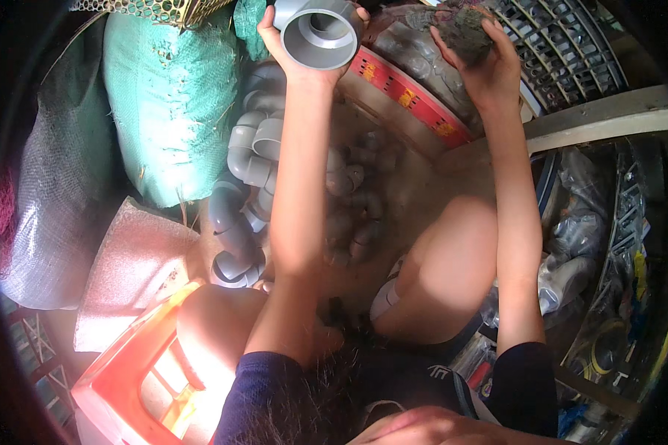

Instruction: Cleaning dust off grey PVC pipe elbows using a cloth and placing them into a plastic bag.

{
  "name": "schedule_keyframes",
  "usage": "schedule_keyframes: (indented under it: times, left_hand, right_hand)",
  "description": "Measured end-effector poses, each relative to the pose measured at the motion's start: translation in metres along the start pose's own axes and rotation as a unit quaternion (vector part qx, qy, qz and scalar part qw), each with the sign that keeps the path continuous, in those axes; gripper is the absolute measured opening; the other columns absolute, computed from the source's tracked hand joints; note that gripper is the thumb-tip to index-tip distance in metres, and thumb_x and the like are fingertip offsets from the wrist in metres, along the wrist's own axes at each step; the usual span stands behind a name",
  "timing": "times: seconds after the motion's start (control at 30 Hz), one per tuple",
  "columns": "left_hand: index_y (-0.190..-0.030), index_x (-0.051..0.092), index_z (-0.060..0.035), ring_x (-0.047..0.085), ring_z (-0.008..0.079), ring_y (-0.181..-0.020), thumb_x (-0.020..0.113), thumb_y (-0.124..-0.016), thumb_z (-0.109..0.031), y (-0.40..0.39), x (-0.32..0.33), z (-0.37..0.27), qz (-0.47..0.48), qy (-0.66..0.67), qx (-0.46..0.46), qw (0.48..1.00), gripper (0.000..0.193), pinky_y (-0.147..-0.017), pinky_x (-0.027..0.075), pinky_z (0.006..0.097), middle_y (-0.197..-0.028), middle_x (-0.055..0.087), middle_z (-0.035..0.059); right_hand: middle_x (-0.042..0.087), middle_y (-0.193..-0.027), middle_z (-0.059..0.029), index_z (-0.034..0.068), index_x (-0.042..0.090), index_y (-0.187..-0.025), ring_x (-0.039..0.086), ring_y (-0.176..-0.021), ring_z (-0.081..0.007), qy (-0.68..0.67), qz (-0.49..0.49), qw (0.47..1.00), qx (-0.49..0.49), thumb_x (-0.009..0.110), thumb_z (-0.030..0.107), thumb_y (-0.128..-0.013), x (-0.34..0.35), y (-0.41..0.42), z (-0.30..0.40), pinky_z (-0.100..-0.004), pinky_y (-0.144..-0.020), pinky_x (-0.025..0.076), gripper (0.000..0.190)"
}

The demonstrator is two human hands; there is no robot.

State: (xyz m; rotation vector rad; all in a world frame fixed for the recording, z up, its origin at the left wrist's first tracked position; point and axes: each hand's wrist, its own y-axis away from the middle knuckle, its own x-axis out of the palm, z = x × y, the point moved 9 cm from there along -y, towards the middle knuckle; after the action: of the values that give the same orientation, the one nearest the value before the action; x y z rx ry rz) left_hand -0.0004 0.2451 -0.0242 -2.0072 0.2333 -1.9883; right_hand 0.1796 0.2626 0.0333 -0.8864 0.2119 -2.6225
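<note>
My left hand (306, 61) is raised at the top centre and grips a grey plastic pipe fitting (320, 36) with its round open end towards me. At the upper right my right hand (487, 67) holds a dark, dirty rag or scouring pad (465, 33) between thumb and fingers. Beyond and below my left forearm, many grey pipe elbows (250, 142) lie heaped on the floor. The fingers behind the fitting are mostly hidden.
A green woven sack (170, 105) and a grey sack (67, 189) stand left. An orange plastic stool (111, 384) is at lower left. A red plastic basket (406, 94) lies beyond my hands. Shelves with plastic-wrapped goods (579, 233) line the right, near a black crate (562, 50).
</note>
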Motion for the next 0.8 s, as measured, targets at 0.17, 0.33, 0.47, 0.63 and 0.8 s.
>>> schedule_keyframes:
  times: [0.17,0.33,0.47,0.63,0.8]
  left_hand:
    - [-0.095,0.052,0.0055,0.056,0.0319,-0.076,0.044,-0.071,-0.06,-0.001,-0.007,-0.001,-0.03,0.027,0.018,0.999,0.07,-0.072,0.049,0.0402,-0.085,0.058,0.017]
    - [-0.103,0.052,-0.0045,0.054,0.0255,-0.092,0.045,-0.075,-0.053,0.002,-0.05,-0.026,-0.152,-0.068,0.087,0.982,0.057,-0.085,0.042,0.0381,-0.099,0.057,0.0101]
    - [-0.105,0.048,-0.0062,0.05,0.0277,-0.096,0.045,-0.07,-0.05,-0.002,-0.057,-0.022,-0.187,-0.118,0.104,0.97,0.056,-0.087,0.039,0.0431,-0.104,0.054,0.011]
    - [-0.104,0.046,-0.007,0.05,0.0286,-0.094,0.044,-0.072,-0.047,-0.001,-0.058,-0.026,-0.182,-0.125,0.129,0.967,0.051,-0.084,0.039,0.0447,-0.102,0.053,0.0112]
    - [-0.091,0.053,-0.0045,0.056,0.0217,-0.079,0.056,-0.076,-0.036,0.008,-0.044,-0.044,-0.199,-0.229,0.274,0.913,0.035,-0.072,0.046,0.0337,-0.086,0.057,0.0082]
  right_hand:
    - [0.059,-0.099,-0.0089,0.004,0.053,-0.105,0.062,-0.087,-0.0225,-0.003,0.085,0.996,0.015,0.047,0.009,-0.079,0.014,0.003,-0.001,-0.0435,-0.081,0.051,0.027]
    - [0.059,-0.097,-0.0096,0.004,0.043,-0.117,0.063,-0.085,-0.0231,0.005,0.085,0.996,0.033,0.046,0.009,-0.078,0.048,0.017,-0.009,-0.043,-0.079,0.052,0.039]
    - [0.054,-0.108,-0.0122,0.004,0.035,-0.126,0.06,-0.09,-0.0253,0.025,0.14,0.99,0.009,0.043,0.009,-0.077,0.064,0.019,-0.015,-0.0399,-0.078,0.053,0.05]
    - [0.056,-0.104,-0.0114,0.002,0.039,-0.122,0.06,-0.089,-0.0226,0.184,0.094,0.978,-0.018,0.045,0.014,-0.078,0.069,0.024,-0.015,-0.0357,-0.08,0.051,0.047]
    - [0.059,-0.095,-0.0146,0.003,0.042,-0.113,0.058,-0.086,-0.0296,0.486,0.193,0.821,-0.23,0.055,0.012,-0.078,0.073,0.032,-0.042,-0.0399,-0.083,0.038,0.038]
